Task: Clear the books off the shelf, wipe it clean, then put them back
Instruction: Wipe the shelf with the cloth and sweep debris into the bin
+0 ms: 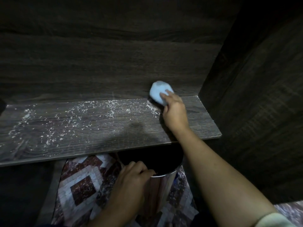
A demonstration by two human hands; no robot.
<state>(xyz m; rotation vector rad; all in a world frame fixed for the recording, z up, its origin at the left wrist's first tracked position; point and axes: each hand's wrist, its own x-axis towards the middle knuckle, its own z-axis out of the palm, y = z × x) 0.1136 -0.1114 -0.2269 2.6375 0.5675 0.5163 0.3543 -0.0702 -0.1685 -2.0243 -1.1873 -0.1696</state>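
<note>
The dark wood shelf (91, 128) is bare of books and strewn with pale crumbs and dust (73, 117), thickest on its left and middle. My right hand (174, 110) presses a balled light blue cloth (158, 92) down at the shelf's back right, where the board meets the back panel. My left hand (131, 179) grips the rim of a shiny metal bin (165, 176) held just below the shelf's front edge. No books are in view.
A dark side panel (254, 95) walls off the shelf on the right. The floor under the shelf has a patterned rug (82, 187) in red, white and brown. Something dark sits at the far left edge (2, 105).
</note>
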